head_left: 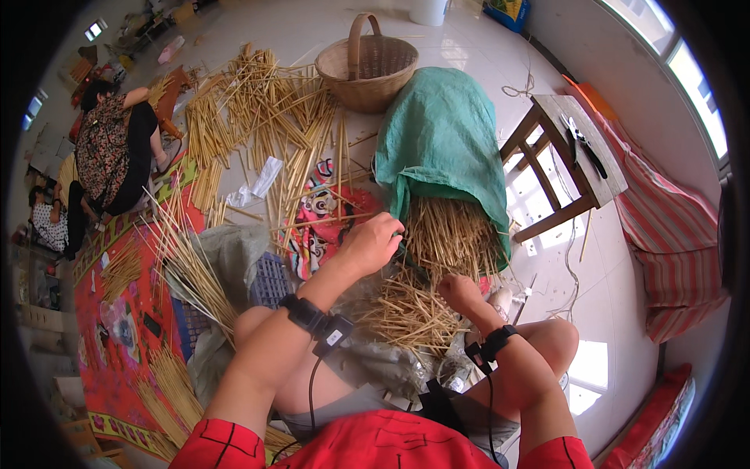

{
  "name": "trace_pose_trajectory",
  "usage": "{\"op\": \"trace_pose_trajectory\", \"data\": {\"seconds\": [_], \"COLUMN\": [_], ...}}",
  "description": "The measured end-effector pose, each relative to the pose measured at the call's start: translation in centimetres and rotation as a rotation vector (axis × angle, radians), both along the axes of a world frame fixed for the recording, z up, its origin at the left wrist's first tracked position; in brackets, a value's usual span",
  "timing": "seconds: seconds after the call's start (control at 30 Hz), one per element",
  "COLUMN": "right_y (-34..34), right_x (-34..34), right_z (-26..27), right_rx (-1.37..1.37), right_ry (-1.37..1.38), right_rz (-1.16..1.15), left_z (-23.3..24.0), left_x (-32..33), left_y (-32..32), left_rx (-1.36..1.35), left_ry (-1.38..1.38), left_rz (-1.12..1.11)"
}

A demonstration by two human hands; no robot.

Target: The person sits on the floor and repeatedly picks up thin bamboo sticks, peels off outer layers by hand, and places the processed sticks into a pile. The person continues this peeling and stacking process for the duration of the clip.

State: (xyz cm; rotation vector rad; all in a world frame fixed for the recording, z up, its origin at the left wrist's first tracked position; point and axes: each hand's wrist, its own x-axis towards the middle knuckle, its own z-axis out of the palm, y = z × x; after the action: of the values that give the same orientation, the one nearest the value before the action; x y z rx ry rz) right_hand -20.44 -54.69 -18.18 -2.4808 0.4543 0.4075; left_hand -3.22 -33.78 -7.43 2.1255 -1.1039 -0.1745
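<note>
My left hand [375, 241] is at the left edge of the mouth of a green woven sack [439, 129], fingers curled; whether it pinches the sack's edge or a straw is unclear. My right hand [462, 295] is loosely closed low at the sack's mouth, over the loose straw, and its fingertips are hidden. Dry straw stalks [454, 234] fill the sack's opening. A pile of short cut straw pieces [410, 313] lies between my knees, just below the sack.
A wicker basket [366, 70] stands beyond the sack. At right, pruning shears [580, 143] lie on a wooden stool [597, 170]. Straw bundles [263, 105] cover the floor at upper left. A blue plastic crate [270, 281] is left of my forearm. Two people sit farther left by a red mat [117, 352].
</note>
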Motion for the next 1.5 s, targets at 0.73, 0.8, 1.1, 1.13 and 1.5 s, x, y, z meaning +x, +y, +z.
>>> {"op": "trace_pose_trajectory", "data": {"seconds": [0.73, 0.8, 1.1, 1.13, 1.5], "right_y": [-9.8, -10.7, -11.0, -10.9, -11.0], "right_x": [10.3, 11.2, 14.0, 14.1, 12.9], "right_z": [-3.6, -3.7, -2.7, -2.9, -7.3], "right_rx": [-0.458, -0.511, -0.287, -0.285, -0.114], "right_ry": [-0.243, -0.214, 0.062, 0.047, -0.379], "right_rz": [-0.389, -0.353, -0.421, -0.449, -0.461], "left_z": [4.0, 4.0, 3.8, 3.8, 3.3], "left_x": [2.4, 2.5, 2.3, 2.3, 2.2], "left_y": [1.6, 1.6, 1.2, 1.0, 0.4], "left_rx": [-0.086, -0.071, -0.046, -0.048, -0.05], "left_ry": [-0.029, -0.022, 0.007, 0.008, -0.027], "left_rz": [0.075, 0.075, 0.067, 0.06, 0.029]}}
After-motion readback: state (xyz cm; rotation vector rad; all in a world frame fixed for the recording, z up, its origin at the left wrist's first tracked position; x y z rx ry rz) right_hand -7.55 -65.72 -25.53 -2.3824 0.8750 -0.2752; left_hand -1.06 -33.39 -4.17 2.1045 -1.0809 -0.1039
